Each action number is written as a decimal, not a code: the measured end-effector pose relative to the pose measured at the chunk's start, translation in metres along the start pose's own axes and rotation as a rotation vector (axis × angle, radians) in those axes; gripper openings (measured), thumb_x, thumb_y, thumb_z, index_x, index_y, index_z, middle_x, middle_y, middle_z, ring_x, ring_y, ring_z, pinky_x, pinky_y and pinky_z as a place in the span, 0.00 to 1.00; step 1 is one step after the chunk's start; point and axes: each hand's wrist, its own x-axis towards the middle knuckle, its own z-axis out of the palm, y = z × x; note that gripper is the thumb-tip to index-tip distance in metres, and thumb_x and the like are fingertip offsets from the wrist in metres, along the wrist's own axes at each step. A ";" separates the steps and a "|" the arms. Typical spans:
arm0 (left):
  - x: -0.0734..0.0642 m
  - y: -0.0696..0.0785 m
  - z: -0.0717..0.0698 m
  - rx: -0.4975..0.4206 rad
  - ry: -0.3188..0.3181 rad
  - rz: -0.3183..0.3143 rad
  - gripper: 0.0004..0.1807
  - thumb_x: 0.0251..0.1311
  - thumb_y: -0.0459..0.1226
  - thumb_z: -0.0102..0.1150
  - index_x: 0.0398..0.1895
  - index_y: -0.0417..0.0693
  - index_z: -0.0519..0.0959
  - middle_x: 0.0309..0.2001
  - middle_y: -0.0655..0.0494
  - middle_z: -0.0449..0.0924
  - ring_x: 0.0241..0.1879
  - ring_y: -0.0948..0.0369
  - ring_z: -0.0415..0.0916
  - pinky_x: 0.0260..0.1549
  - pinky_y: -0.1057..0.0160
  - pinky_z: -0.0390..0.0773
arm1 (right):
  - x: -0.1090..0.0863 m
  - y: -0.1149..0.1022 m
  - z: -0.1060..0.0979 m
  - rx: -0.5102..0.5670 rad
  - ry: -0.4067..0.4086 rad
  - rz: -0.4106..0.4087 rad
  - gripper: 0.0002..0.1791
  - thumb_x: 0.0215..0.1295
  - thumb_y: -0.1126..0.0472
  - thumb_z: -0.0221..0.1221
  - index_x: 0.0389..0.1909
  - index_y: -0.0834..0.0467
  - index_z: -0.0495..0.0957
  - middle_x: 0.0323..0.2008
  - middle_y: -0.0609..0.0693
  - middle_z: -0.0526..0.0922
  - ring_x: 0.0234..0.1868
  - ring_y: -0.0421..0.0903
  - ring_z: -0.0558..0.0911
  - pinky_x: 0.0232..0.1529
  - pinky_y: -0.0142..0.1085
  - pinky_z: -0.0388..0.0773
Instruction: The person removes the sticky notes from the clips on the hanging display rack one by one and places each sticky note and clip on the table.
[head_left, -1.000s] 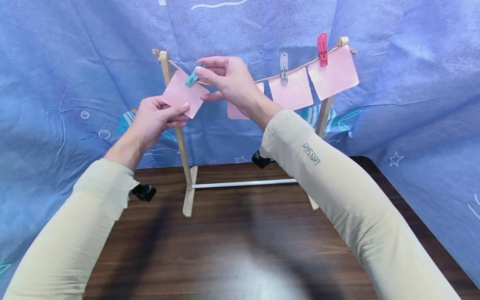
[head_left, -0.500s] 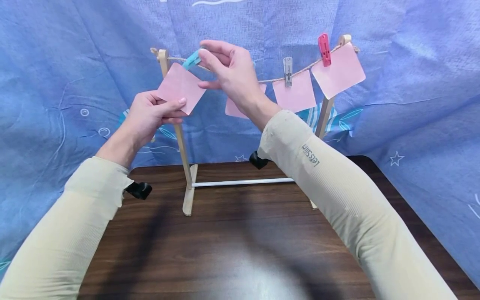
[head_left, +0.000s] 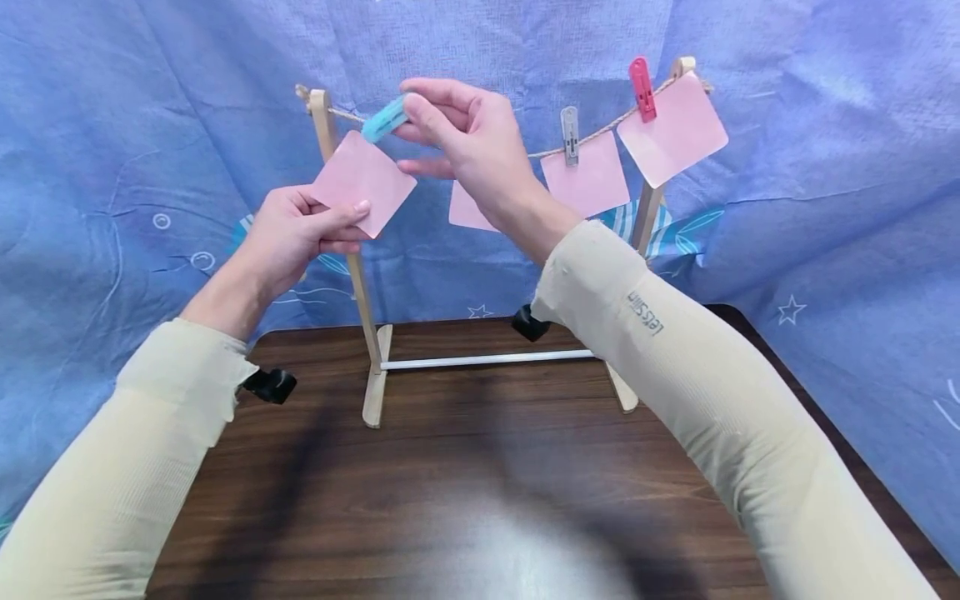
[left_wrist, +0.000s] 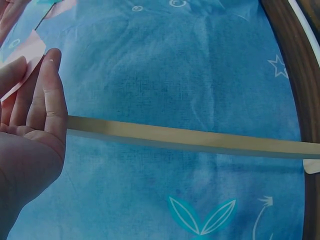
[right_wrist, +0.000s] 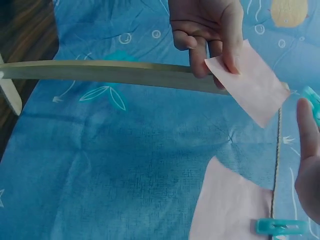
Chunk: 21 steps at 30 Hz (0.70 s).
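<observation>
In the head view my left hand [head_left: 296,233] pinches a square pink paper [head_left: 363,183] between thumb and fingers, near the left end of the twine [head_left: 345,114]. My right hand [head_left: 480,142] pinches a teal clothespin [head_left: 385,118] just above the paper's top corner. From the right wrist view, this clothespin [right_wrist: 313,102] appears apart from the paper [right_wrist: 255,82]. Another pink paper [right_wrist: 227,205] hangs from the twine under a second teal clothespin [right_wrist: 281,226]; in the head view my right hand covers that clip. In the left wrist view, only part of the held paper [left_wrist: 25,60] shows.
Further right hang a pink paper [head_left: 587,179] under a grey clothespin [head_left: 571,136] and another [head_left: 673,133] under a red clothespin [head_left: 642,89]. Wooden posts [head_left: 363,296] and a white bar [head_left: 487,360] form the stand on the dark table [head_left: 420,483]. Blue cloth [head_left: 825,167] hangs behind.
The teal clothespin in my right hand has moved up off the paper's face to above its top corner. My left hand has shifted slightly left and up with the paper.
</observation>
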 end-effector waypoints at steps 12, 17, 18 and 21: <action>-0.023 -0.010 0.011 0.146 -0.059 -0.017 0.05 0.67 0.34 0.66 0.34 0.42 0.88 0.33 0.50 0.85 0.27 0.60 0.85 0.32 0.64 0.86 | -0.054 -0.008 -0.047 -0.187 -0.225 0.166 0.18 0.74 0.63 0.59 0.61 0.63 0.77 0.52 0.60 0.85 0.54 0.55 0.84 0.48 0.51 0.84; -0.040 -0.023 0.014 0.353 -0.106 -0.023 0.06 0.67 0.37 0.66 0.34 0.46 0.88 0.30 0.54 0.85 0.25 0.61 0.79 0.27 0.65 0.82 | -0.090 -0.004 -0.078 -0.275 -0.275 0.180 0.21 0.74 0.64 0.60 0.65 0.65 0.74 0.52 0.62 0.83 0.52 0.57 0.83 0.46 0.51 0.85; -0.044 -0.027 0.015 0.379 -0.113 -0.025 0.06 0.67 0.38 0.67 0.33 0.45 0.87 0.29 0.54 0.85 0.24 0.61 0.78 0.26 0.65 0.81 | -0.099 -0.003 -0.085 -0.295 -0.268 0.192 0.22 0.73 0.64 0.60 0.65 0.65 0.74 0.52 0.63 0.82 0.50 0.57 0.84 0.46 0.50 0.85; -0.055 -0.038 0.016 0.416 -0.129 -0.056 0.08 0.65 0.39 0.69 0.33 0.42 0.85 0.26 0.54 0.83 0.22 0.62 0.74 0.23 0.65 0.78 | -0.124 0.000 -0.105 -0.374 -0.236 0.239 0.22 0.71 0.63 0.63 0.64 0.61 0.77 0.49 0.63 0.83 0.44 0.57 0.87 0.48 0.46 0.85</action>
